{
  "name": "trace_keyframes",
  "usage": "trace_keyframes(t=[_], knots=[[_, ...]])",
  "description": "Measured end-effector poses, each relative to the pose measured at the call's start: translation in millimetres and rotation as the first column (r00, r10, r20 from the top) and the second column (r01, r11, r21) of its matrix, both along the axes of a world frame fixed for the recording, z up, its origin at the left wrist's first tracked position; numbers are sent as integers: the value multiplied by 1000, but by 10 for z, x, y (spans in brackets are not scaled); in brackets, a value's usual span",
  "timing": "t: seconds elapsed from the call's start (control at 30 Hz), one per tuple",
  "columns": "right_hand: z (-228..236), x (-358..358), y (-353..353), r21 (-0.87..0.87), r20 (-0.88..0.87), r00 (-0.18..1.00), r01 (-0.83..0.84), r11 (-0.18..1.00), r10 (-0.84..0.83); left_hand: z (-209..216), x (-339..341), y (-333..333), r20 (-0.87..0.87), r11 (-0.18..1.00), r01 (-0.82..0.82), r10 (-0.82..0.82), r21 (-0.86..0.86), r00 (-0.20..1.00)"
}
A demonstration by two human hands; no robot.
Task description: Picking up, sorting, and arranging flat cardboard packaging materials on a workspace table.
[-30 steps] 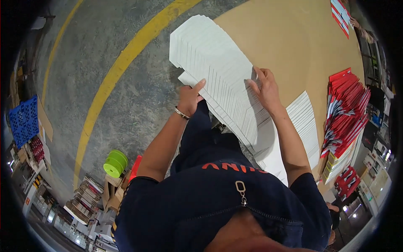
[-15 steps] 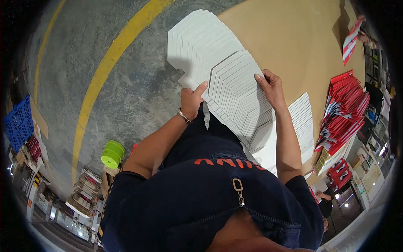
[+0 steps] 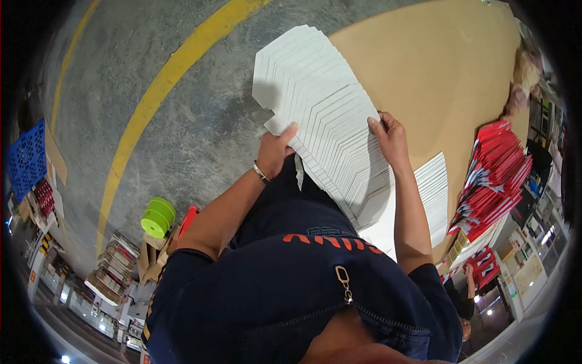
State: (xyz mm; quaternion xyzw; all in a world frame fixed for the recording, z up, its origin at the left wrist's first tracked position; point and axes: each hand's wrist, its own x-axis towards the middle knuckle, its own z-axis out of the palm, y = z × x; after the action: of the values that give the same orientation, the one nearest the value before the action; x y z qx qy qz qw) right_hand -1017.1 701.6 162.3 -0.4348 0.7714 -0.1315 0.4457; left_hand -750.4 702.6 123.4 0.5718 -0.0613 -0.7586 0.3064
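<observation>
A fanned stack of white die-cut card sheets (image 3: 315, 85) slants across the front of my body, its layers stepped like stairs. My left hand (image 3: 276, 148) grips its left edge, the thumb on top and the other fingers underneath. At the opposite edge, my right hand (image 3: 391, 141) is closed on the sheets, thumb above and fingers beneath. The stack's far end reaches over the floor beside the table. Next to my right forearm, more fanned white sheets (image 3: 433, 193) lie on the brown tabletop (image 3: 418, 67).
Fanned red printed card pieces (image 3: 494, 173) are heaped at the table's right, with a co-worker's blurred hand and arm (image 3: 520, 91) beyond them. A green round container (image 3: 159, 217), bundled flat stock (image 3: 113, 267) and a blue crate (image 3: 27, 161) stand to the left. A yellow line (image 3: 163, 79) crosses the floor.
Both hands and the white stack have shifted slightly right and toward me. The step between its two groups of sheets has narrowed. The red piece in the co-worker's hand no longer shows there.
</observation>
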Motion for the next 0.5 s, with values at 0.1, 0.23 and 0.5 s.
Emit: trace_keyframes(t=[0.1, 0.23, 0.5], knots=[[37, 177, -199, -353, -31, 998, 36, 935, -50, -110, 295, -294, 38, 994, -91, 93, -60, 995], [35, 382, -610, -464, -315, 940, -270, 844, 128, -135, 427, -764, -68, 970, -149, 138, -194, 988], [35, 385, -860, -333, 190, 978, -22, 943, 90, -125, 455, -812, -203, 942, -226, 178, -246, 963]])
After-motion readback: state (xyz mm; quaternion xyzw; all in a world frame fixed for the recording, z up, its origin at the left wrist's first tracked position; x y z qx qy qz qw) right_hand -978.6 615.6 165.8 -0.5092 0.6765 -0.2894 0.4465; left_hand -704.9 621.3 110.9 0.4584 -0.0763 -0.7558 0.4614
